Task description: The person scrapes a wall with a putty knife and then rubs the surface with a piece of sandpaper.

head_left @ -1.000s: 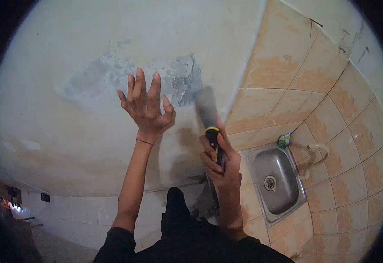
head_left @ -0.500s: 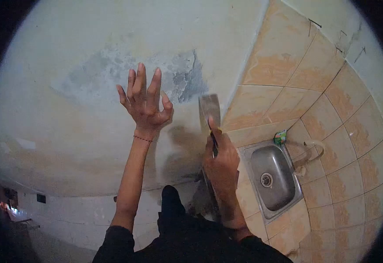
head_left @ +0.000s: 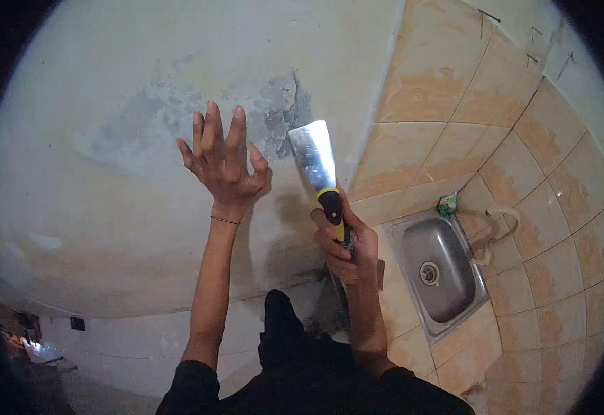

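Observation:
My left hand [head_left: 224,166] lies with spread fingers against the pale wall [head_left: 143,228], over the lower part of a grey patch [head_left: 136,121] of bare, rough plaster. It holds nothing. My right hand [head_left: 349,245] is wrapped round the black and yellow handle of a putty knife [head_left: 314,155]. The broad metal blade points up, its flat face bright, and its edge is just below the cracked right end of the patch. Whether the blade touches the wall I cannot tell.
To the right, a steel sink [head_left: 442,273] is set in a tiled counter [head_left: 402,311]. A green packet [head_left: 447,204] stands at its back edge, near a pale curved faucet [head_left: 506,221]. Tiles [head_left: 447,90] cover the adjoining wall. A dark object [head_left: 77,323] is at lower left.
My right hand has turned the putty knife, so its blade now leans left and shows its bright face, closer to the cracked plaster. My left hand stays spread on the wall. The view has shifted slightly.

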The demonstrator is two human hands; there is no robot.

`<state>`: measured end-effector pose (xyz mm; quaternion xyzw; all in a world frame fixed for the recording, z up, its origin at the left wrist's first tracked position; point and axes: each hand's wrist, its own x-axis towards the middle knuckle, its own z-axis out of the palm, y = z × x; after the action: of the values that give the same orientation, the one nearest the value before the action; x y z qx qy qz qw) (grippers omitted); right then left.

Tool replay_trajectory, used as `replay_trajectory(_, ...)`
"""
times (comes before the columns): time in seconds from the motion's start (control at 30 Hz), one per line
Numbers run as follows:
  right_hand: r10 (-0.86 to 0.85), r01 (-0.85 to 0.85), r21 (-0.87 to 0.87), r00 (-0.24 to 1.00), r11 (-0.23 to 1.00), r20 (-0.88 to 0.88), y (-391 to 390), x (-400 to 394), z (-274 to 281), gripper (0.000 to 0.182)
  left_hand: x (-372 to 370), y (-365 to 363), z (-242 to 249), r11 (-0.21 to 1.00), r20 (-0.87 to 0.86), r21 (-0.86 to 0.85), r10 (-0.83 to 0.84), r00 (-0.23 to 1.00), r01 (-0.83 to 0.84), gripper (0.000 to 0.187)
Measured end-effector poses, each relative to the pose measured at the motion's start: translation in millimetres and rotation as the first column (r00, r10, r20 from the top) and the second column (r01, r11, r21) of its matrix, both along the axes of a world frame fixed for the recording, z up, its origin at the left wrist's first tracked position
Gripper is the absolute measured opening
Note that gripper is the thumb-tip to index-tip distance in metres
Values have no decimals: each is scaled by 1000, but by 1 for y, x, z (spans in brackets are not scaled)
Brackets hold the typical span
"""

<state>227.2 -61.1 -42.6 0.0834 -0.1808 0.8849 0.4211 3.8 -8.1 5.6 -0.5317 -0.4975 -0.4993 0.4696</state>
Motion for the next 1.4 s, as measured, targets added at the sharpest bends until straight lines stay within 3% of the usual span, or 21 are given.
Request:
replay_trajectory(0.03, 99, -106, -68, 990, 992, -100, 1, -2, 1, 46, 0, -1, 0, 1000, -6, -1, -7, 1000, 7, 58)
replay_trajectory(0.23, 181, -243, -167, 931, 956, -317, 6, -9, -6, 46, 0, 2, 0, 1000, -32, 26, -5, 999, 5, 56)
replay_trajectory(0.93, 200, -246, -216, 956, 945, -212, 0, 9, 40, 47, -1, 6, -3, 998, -25, 46, -36, 999, 37, 55)
replay_trajectory(1.13, 205, -284, -232, 927, 930, -314, -1, 12, 40, 47, -1, 7, -1, 998, -32, 56, -40, 999, 41, 54)
replay_trajectory(1.23, 197, -250, -246, 955, 937, -220, -3, 13, 43, 46, 1, 5, -2, 998, -31, 50, -35, 999, 36, 53)
replay_trajectory(1.4, 208, -298, -265, 924, 917, -321, -3, 15, 46, 48, -1, 7, -3, 998, -35, 56, -24, 999, 26, 53)
